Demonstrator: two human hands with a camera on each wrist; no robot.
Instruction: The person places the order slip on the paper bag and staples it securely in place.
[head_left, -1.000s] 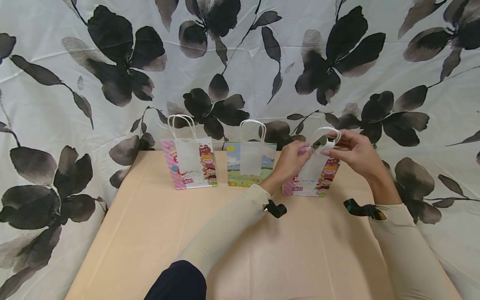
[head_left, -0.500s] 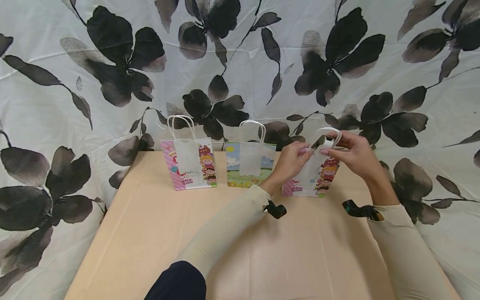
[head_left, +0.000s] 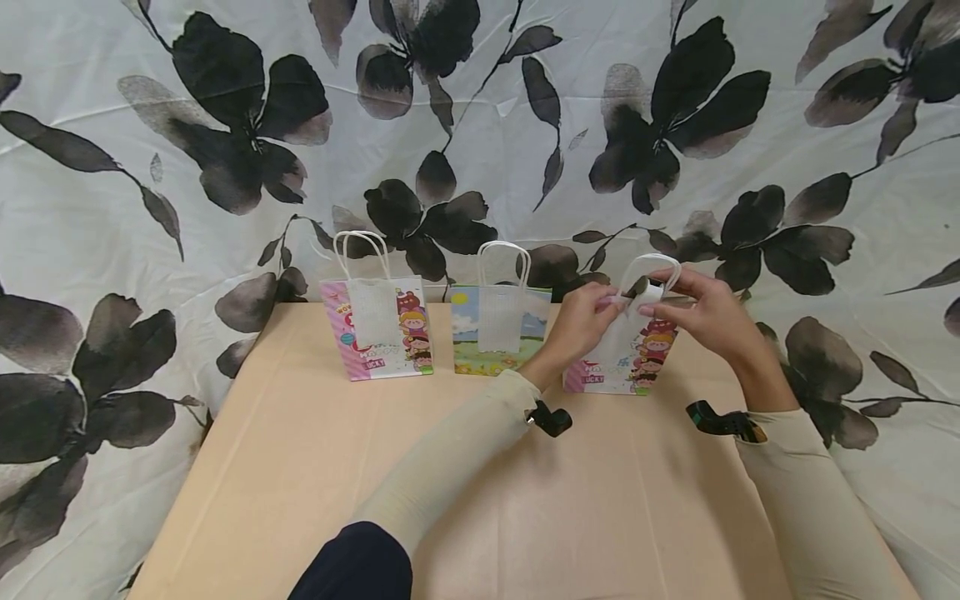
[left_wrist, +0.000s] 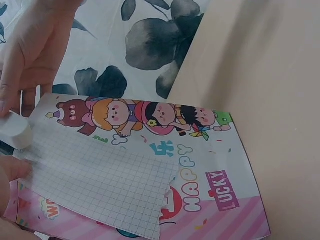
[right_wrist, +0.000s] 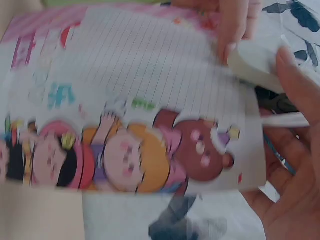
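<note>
A pink-and-white paper gift bag (head_left: 607, 375) with cartoon figures and white handles stands at the right of the table. A sheet of grid paper (left_wrist: 110, 185) with a torn lower edge lies over its front. My left hand (head_left: 581, 323) pinches the bag's top edge together with the paper, the thumb on the paper side. My right hand (head_left: 705, 312) holds a small white stapler (right_wrist: 257, 65) with a dark underside at that same edge, thumb on its white top. Part of the stapler reaches behind the rim, and the right fingers are partly hidden behind the handle.
Another pink cartoon gift bag (head_left: 378, 333) and a landscape-print bag (head_left: 498, 358) stand to the left, each with a white paper piece on its front. They line the back of the beige table (head_left: 315, 467). Behind hangs a white floral cloth (head_left: 525, 125).
Both hands stay at the right bag's top edge. The stapler and right fingers have shifted only slightly; the bags have not moved on the table.
</note>
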